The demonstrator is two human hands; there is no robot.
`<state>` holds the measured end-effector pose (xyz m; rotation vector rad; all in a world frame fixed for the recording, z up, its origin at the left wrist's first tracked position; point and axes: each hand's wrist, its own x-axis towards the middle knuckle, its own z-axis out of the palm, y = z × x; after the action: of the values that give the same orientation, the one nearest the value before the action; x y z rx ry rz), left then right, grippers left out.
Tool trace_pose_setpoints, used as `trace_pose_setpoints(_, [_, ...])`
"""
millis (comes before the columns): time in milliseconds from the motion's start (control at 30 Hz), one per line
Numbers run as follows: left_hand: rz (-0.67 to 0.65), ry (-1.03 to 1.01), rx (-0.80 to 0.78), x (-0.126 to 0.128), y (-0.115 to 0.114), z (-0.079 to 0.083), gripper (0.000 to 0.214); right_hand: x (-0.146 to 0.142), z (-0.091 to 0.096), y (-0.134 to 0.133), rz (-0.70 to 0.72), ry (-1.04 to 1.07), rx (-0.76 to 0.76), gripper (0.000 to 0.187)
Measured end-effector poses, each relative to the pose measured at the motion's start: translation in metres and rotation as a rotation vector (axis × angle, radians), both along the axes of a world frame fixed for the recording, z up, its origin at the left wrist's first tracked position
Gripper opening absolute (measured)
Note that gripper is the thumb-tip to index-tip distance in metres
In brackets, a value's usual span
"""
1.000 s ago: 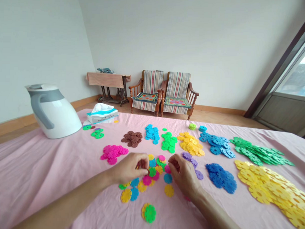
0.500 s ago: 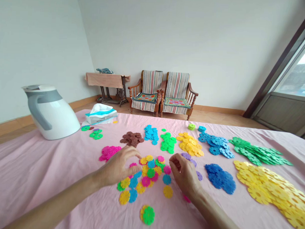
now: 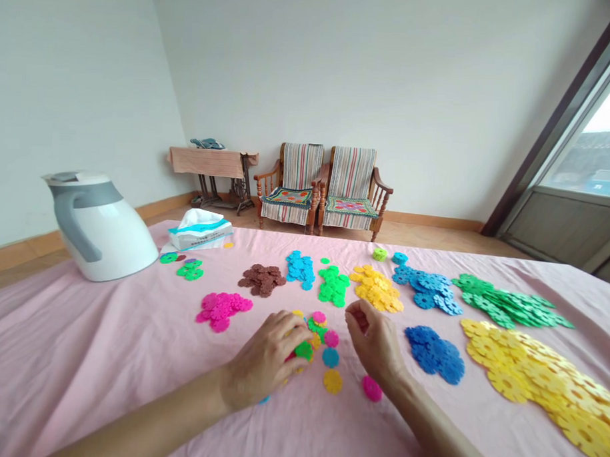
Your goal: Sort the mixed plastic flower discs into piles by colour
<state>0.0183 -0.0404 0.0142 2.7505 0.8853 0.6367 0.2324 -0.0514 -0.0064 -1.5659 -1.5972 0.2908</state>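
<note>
My left hand (image 3: 265, 357) lies over a mixed heap of small coloured plastic discs (image 3: 317, 335) on the pink tablecloth (image 3: 105, 341), its fingers curled down onto them. Whether it grips any disc is hidden. My right hand (image 3: 376, 341) hovers just right of the heap with thumb and fingers pinched together; what they hold is too small to make out. A loose yellow disc (image 3: 332, 381) and a pink disc (image 3: 372, 388) lie near my right wrist. Behind the heap lie sorted piles: pink (image 3: 222, 307), brown (image 3: 262, 279), cyan (image 3: 300, 268), green (image 3: 334, 285), yellow (image 3: 375, 288).
Large piles lie to the right: blue (image 3: 435, 353), light blue (image 3: 425, 289), green (image 3: 507, 305) and yellow (image 3: 544, 380). A white kettle (image 3: 99, 227) and a tissue pack (image 3: 199, 229) stand at the back left. Two wooden chairs (image 3: 322, 189) stand by the far wall.
My left hand went out towards the pink pile, then came back down over the mixed heap. My right hand rose slightly and moved up right of the heap. The view shifted a little.
</note>
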Motion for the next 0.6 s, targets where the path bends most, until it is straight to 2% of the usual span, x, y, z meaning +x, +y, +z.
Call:
trace_pose_setpoints(167, [0.124,-0.084,-0.038,0.000,0.023,0.004,0.014,-0.003,-0.003,-0.001,0.087,-0.050,-0.016,0.013])
trace_pose_setpoints(333, [0.196,-0.072,-0.085,0.001,0.023,-0.008,0.020,-0.009,-0.006,-0.005,0.201,-0.145,-0.052,0.019])
trace_pose_setpoints(500, [0.123,-0.150,-0.166,0.005,0.020,-0.014,0.023,-0.015,-0.009,-0.006,0.292,-0.113,-0.074,0.018])
trace_pose_setpoints(600, [0.079,-0.215,-0.194,0.004,0.022,-0.016,0.021,-0.014,-0.011,-0.003,0.273,-0.058,-0.076,0.018])
